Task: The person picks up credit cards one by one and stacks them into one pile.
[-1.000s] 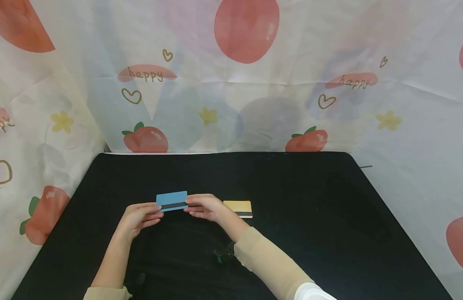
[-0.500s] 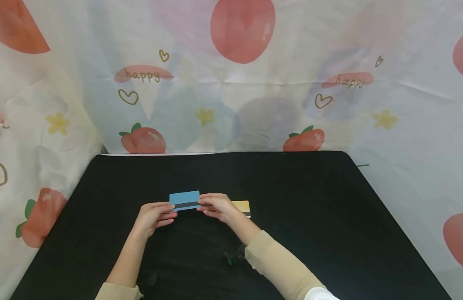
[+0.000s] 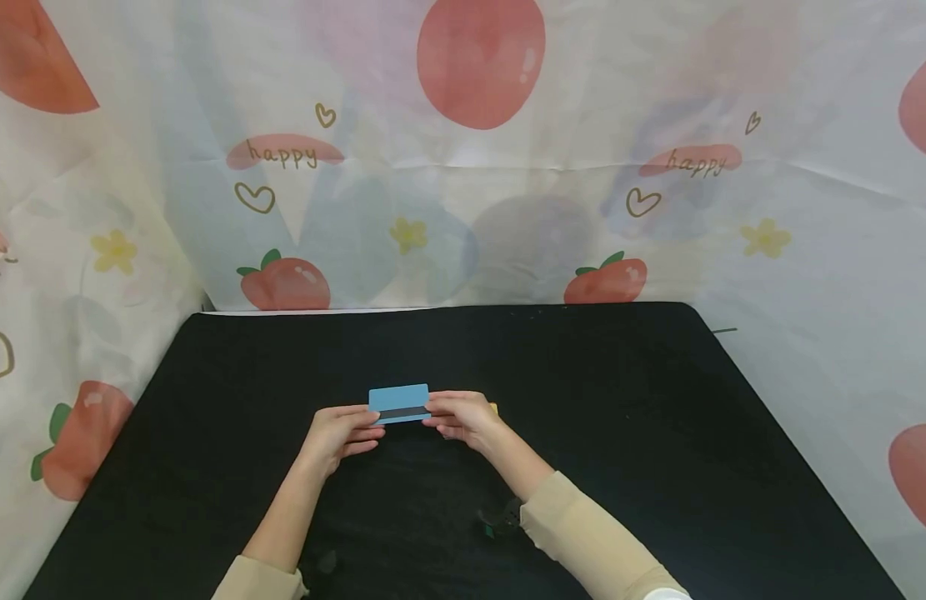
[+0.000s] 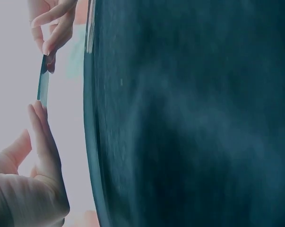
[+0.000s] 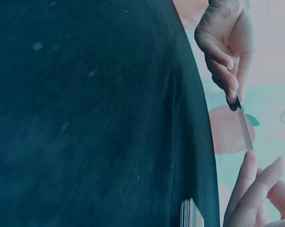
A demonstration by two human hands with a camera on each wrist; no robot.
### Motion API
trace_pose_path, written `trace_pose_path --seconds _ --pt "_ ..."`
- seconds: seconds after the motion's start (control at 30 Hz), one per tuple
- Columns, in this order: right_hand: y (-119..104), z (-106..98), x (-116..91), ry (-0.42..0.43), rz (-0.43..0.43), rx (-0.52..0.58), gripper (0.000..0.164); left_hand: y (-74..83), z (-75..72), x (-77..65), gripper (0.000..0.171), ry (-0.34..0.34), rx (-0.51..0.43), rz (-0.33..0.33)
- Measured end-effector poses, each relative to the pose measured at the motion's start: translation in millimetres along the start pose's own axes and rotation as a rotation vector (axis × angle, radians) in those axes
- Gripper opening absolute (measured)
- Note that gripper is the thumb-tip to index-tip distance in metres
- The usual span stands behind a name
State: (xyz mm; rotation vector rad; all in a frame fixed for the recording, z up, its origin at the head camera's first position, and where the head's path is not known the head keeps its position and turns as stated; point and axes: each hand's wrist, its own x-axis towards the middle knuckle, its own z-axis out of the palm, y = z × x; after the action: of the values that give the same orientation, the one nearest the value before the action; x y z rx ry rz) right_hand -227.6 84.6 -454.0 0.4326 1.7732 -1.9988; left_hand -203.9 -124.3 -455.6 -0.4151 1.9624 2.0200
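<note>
A blue card (image 3: 398, 398) with a dark stripe along its lower part is held up above the black table, facing the head view. My left hand (image 3: 341, 435) pinches its left end between thumb and fingers. At the opposite end, my right hand (image 3: 466, 417) pinches it the same way. Both wrist views show the card edge-on as a thin strip between the two hands. Behind the right hand only a yellow corner of another card (image 3: 494, 408) shows. In the right wrist view this is the top of a stack of cards (image 5: 192, 215) on the table.
The black table (image 3: 620, 433) runs back to a white cloth backdrop (image 3: 508, 192) printed with fruit, hearts and flowers. A small dark item with a green spot (image 3: 489, 530) shows beside the right forearm.
Both hands have moved to the right together with the blue card between them. The right hand now covers nearly all of the yellow card, which showed more fully before.
</note>
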Motion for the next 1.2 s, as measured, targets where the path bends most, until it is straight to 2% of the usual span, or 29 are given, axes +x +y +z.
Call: trace_pose_path --seconds 0.3,0.77,1.2 --pt "3 -24 -5 0.034 -0.008 -0.018 0.033 -3.4 24.6 4.8 0.042 -0.013 -0.003 -0.003" --pt "5 -55 -13 0.094 -0.013 -0.059 0.032 -9.0 55.4 9.6 0.043 -0.072 -0.028 0.007" --pt "9 -77 -20 0.143 -0.011 -0.091 0.034 -14.0 81.1 13.3 0.043 -0.102 -0.022 -0.017"
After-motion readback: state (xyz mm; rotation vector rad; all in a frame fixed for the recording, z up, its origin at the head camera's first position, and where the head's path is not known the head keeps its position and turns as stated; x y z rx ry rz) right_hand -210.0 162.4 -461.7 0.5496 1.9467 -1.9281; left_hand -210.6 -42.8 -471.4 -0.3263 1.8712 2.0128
